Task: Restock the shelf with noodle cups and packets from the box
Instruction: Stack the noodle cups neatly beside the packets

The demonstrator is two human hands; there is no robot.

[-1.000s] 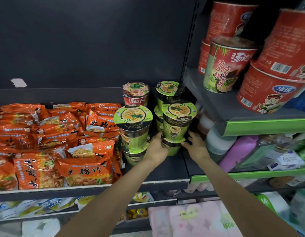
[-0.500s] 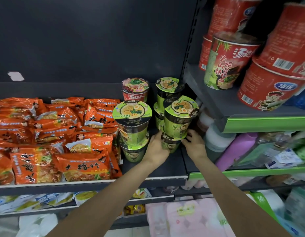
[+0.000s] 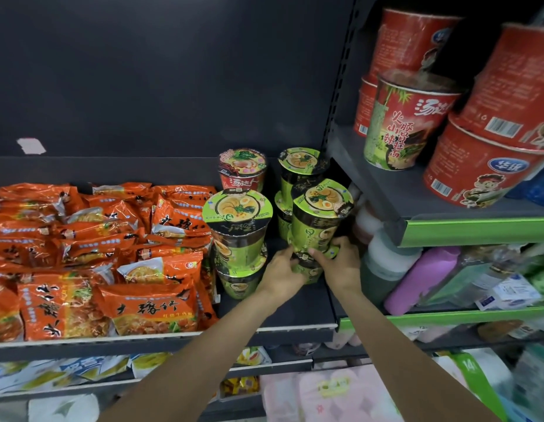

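Observation:
A green noodle cup (image 3: pixel 318 220) stands tilted on top of a lower green cup (image 3: pixel 307 268) on the dark shelf (image 3: pixel 295 312). My left hand (image 3: pixel 283 271) and my right hand (image 3: pixel 340 266) grip that lower cup from either side, fingers curled round its rim. Left of them stands another stack of two green cups (image 3: pixel 238 236). Behind are a red-labelled cup (image 3: pixel 242 169) and a further green stack (image 3: pixel 299 169). Orange noodle packets (image 3: pixel 149 303) fill the left of the shelf. The box is out of view.
A higher shelf (image 3: pixel 465 231) at right carries big red noodle bowls (image 3: pixel 478 166) and a bamboo-print bowl (image 3: pixel 407 123). Bottles (image 3: pixel 383 263) and a pink bottle (image 3: pixel 417 278) lie on the shelf below it. Lower shelves hold packets and pink packs.
The stack between my hands has shifted slightly right and back, and the top cup leans more to the right. Both hands have closed in tighter round the lower cup.

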